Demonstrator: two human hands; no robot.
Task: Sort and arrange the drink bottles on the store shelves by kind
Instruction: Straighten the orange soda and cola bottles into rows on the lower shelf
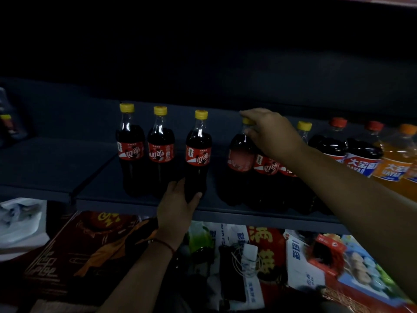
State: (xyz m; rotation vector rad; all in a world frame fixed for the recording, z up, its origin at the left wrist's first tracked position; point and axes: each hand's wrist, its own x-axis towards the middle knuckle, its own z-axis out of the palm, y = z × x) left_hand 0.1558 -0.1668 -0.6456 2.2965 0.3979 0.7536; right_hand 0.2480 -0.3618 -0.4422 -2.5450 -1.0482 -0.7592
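Observation:
Several dark cola bottles with yellow caps and red labels stand on a dark shelf (140, 205). My left hand (178, 204) wraps the base of the third cola bottle (198, 152) from the left. My right hand (270, 132) grips the neck and cap of a fourth cola bottle (240, 154), which looks blurred. Two more colas (266, 166) stand packed behind my right wrist. To the right are two larger red-capped cola bottles (361, 154) with blue-white labels and an orange soda bottle (394, 163).
The left part of the shelf (45, 163) holds no bottles. The level below holds a dark red gift box (74, 251), white plastic bags (20, 222), red packets with yellow characters (264, 245) and a colourful snack box (352, 263). The upper shelf area is dark.

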